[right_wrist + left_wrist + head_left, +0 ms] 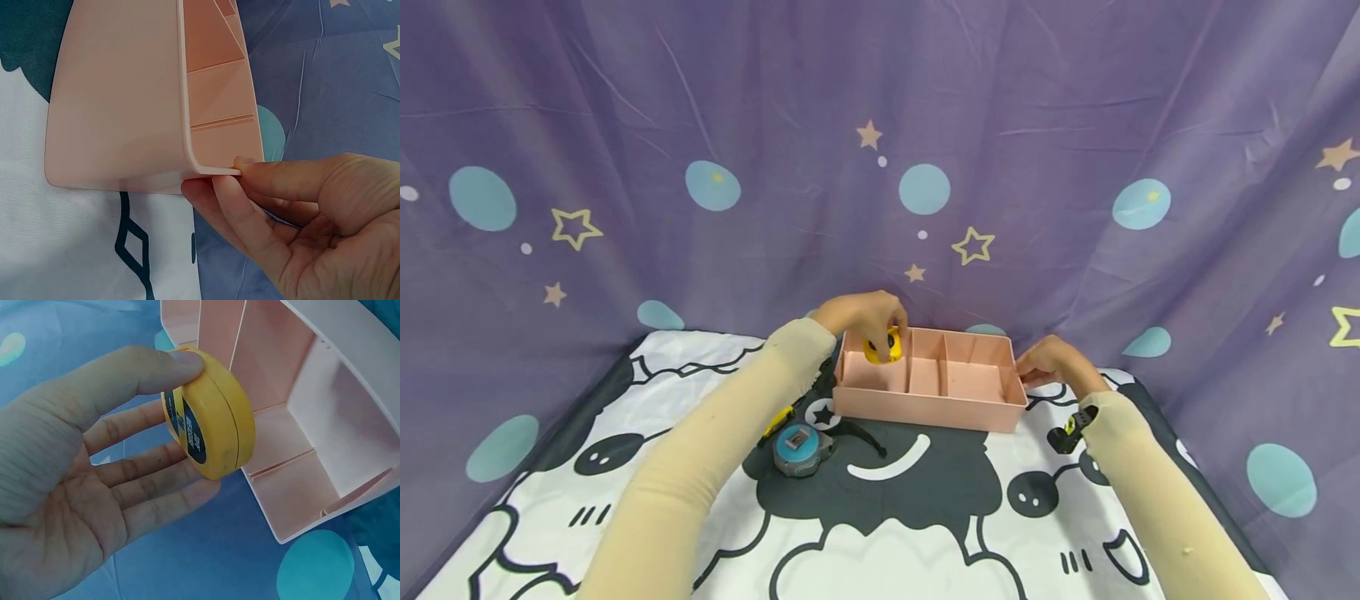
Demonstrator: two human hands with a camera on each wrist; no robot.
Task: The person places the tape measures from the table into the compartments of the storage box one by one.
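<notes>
Purple curtain (1015, 108) with stars and spots hangs behind a bench (895, 567) spread with cartoon-print cloth. From the head view I see the left hand (868, 315) holding a yellow tape measure (893, 348) at the left-end compartment of a pink box (925, 411); the right hand (1048, 362) is at the opposite end. Nearer the person than the left hand lie a blue tape measure (797, 450) and a half-hidden yellow tool (777, 421); a small black item (1062, 439) sits by the right sleeve (1142, 467). I judge the work partway: the yellow piece is not yet released, the others lie outside the box.

Left wrist view: thumb and fingertips pinch the yellow case; whether it touches the box, I can't tell.

Right wrist view: thumb and fingers pinch the box's end rim.
</notes>
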